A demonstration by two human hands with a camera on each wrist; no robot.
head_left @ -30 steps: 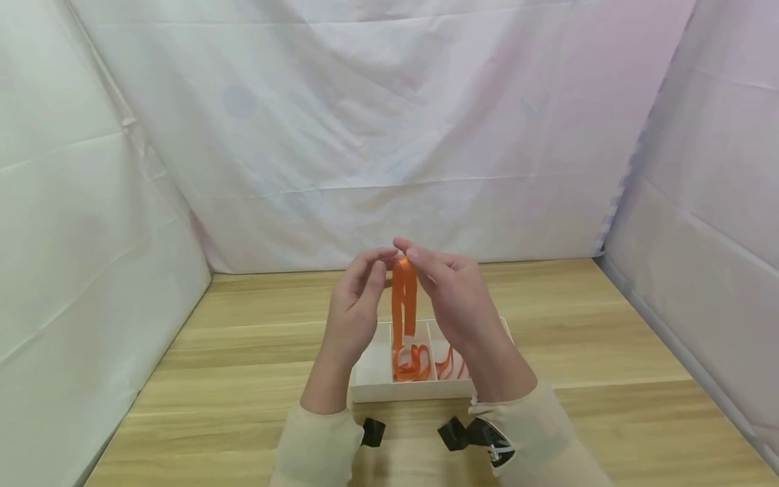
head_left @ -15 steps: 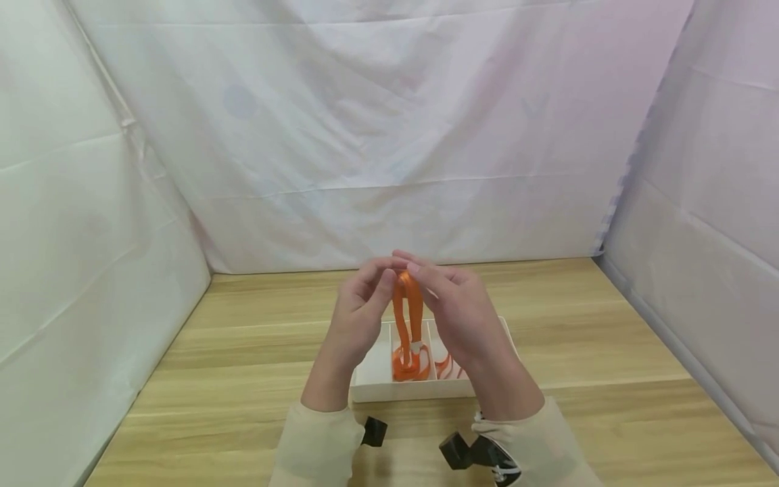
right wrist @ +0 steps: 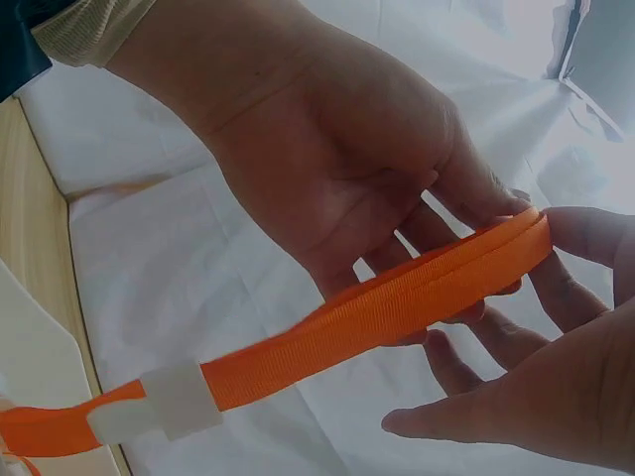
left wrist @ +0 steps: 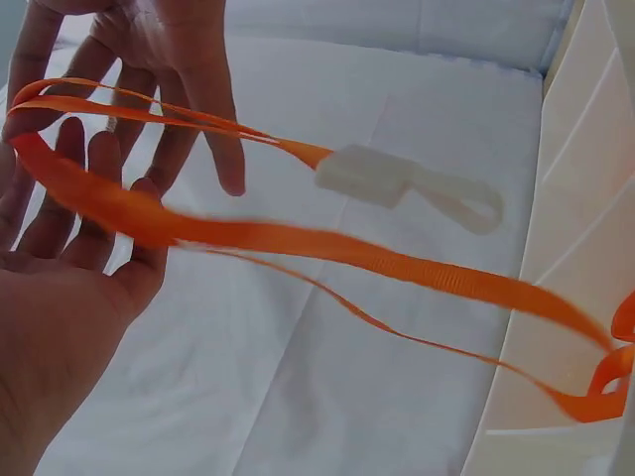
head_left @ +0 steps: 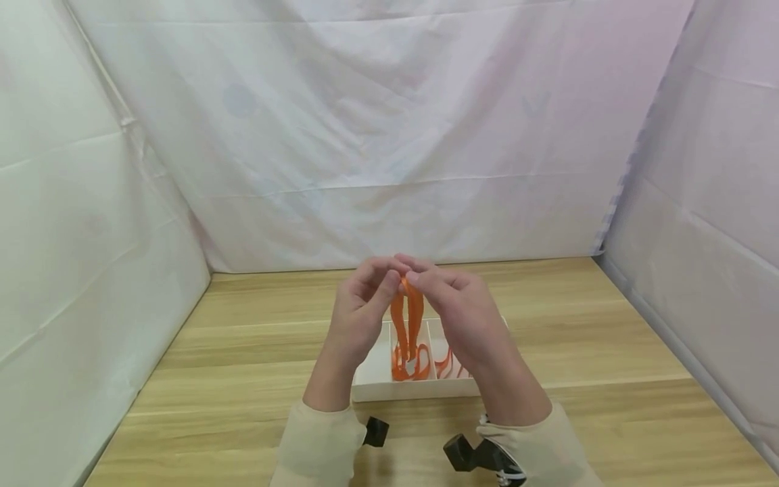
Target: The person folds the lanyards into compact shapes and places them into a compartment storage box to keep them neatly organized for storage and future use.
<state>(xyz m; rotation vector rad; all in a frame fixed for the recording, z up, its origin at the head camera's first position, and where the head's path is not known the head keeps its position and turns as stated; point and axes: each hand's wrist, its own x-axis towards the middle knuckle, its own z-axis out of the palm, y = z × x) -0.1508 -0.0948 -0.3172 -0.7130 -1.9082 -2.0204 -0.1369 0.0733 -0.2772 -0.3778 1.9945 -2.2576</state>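
Note:
An orange lanyard (head_left: 416,311) hangs in a loop over the white box, pinched at its top by both hands. My left hand (head_left: 359,308) holds the bend between thumb and fingers. Against it, my right hand (head_left: 462,311) pinches the same bend, and the fingertips of both hands meet there. From the strap hangs a whitish plastic clip (left wrist: 367,177), also seen as a white buckle (right wrist: 182,399) in the right wrist view. The strap's lower part runs down into the box's middle compartment, where more orange strap lies coiled.
The white divided box (head_left: 414,391) stands on the wooden table (head_left: 243,365) below the hands. Its right compartment holds thin orange straps (head_left: 444,365), partly hidden by the right hand. White cloth (head_left: 389,135) hangs behind and at both sides.
Both hands have come down a little and closer together at the bend. The hanging strap has turned and dropped, so its white clip now overlaps the middle compartment.

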